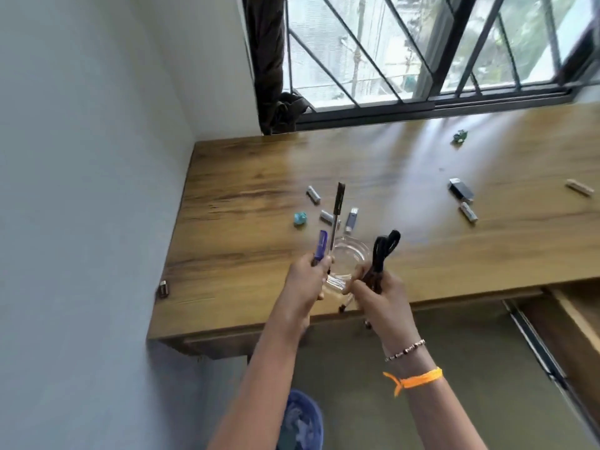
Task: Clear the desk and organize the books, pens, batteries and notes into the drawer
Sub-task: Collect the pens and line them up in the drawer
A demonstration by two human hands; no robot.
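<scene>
i see my left hand (303, 276) with its grip closed around a purple pen (92, 247) and a black pen (109, 213), both pointing up. my right hand (378, 295) grips a folded black cable (383, 254). between the hands is a clear glass bowl (349, 258) over the tabletop (246, 222) front edge. batteries (313, 194) lie on the tabletop behind it, others well apart at right. the drawer (581, 323) stands open at the right.
</scene>
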